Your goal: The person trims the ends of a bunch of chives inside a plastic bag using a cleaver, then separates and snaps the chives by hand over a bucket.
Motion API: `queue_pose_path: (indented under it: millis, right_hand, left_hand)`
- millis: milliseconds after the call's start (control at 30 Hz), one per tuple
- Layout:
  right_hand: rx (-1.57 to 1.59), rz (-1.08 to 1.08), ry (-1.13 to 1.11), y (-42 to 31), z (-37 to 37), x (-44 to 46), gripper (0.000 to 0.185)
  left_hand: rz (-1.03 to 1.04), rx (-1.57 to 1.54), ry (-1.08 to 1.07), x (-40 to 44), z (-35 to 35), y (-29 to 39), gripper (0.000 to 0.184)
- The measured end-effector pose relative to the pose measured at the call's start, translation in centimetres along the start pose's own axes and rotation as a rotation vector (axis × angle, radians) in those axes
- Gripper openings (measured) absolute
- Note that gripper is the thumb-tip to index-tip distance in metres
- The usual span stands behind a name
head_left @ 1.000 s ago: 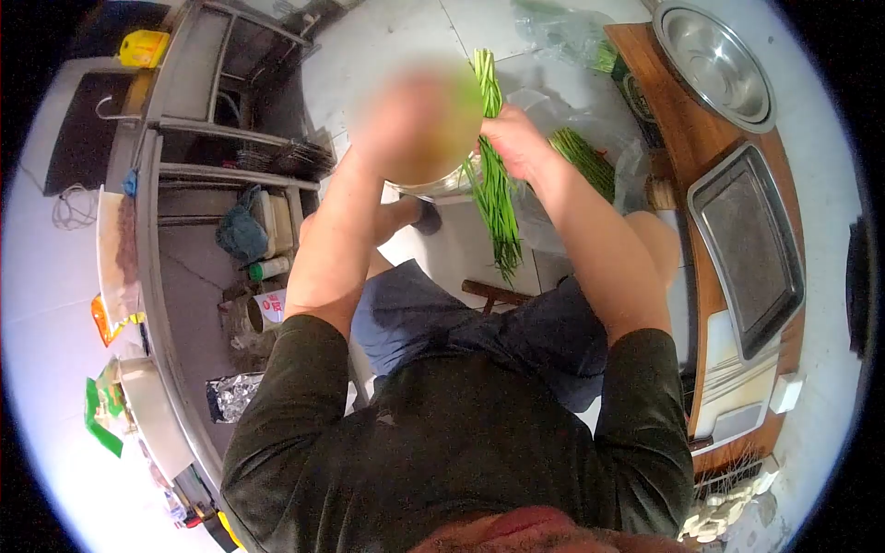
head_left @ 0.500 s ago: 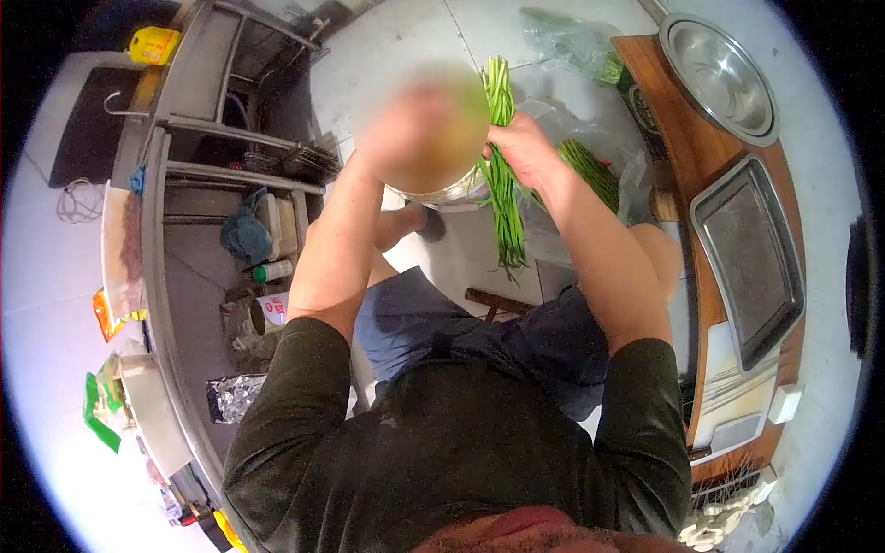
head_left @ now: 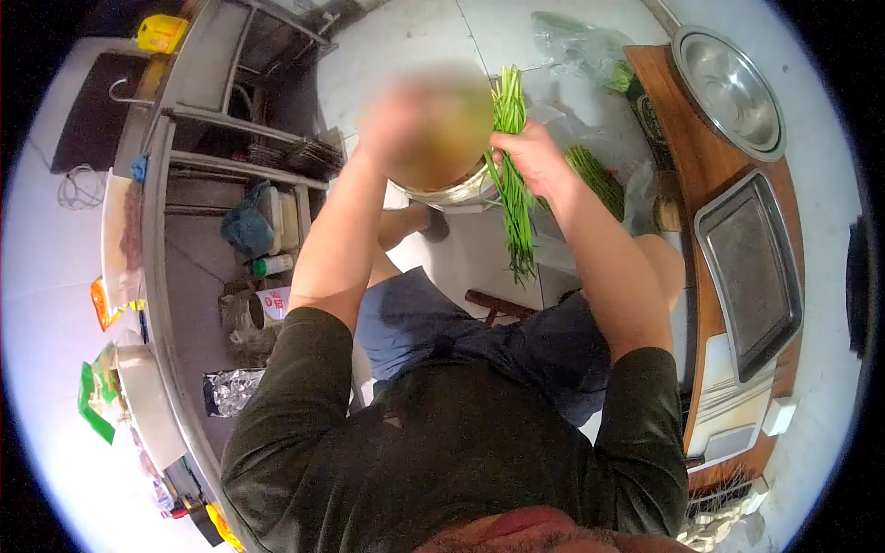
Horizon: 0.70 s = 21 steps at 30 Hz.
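Observation:
My right hand is closed around the middle of a bunch of garlic chives. Pale stems stick up above the fist, and the dark green leaves hang below it. My left hand reaches over a round bucket, left of the bunch. A blur covers that hand and most of the bucket's inside, so its fingers and anything in them are hidden. More green stalks lie on clear plastic just beyond my right wrist.
On the right, a wooden board carries a metal bowl and a steel tray. Left stands a metal rack with jars and bags on its shelf. A small wooden stool shows between my legs. Another plastic bag lies on the tiled floor.
The whole view has shifted slightly, with the bunch and right hand appearing a little lower and farther right. My right hand keeps its hold; the left stays blurred over the bucket.

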State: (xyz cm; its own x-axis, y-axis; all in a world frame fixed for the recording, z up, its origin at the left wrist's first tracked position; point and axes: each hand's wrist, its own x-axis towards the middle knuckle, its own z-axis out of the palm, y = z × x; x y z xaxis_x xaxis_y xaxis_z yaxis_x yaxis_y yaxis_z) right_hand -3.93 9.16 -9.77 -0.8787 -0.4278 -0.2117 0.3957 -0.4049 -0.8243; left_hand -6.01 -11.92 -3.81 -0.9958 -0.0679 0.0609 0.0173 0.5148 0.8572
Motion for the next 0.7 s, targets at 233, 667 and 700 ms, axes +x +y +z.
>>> queue_pose_path:
  millis: [233, 667, 700]
  right_hand:
    - [-0.166, -0.108, 0.085, 1.4, -0.1, 1.2, 0.009]
    - [-0.065, -0.063, 0.031, 1.2, -0.6, 1.7, 0.021]
    - [-0.088, -0.059, 0.035, 1.1, -0.5, 1.5, 0.02]
  left_hand:
    - [0.086, 0.104, -0.178, -1.8, 3.2, -0.7, 0.015]
    - [-0.212, -0.152, -0.294, -1.5, 3.2, -0.2, 0.015]
    - [-0.194, -0.128, -0.273, -1.4, 3.4, -0.5, 0.016]
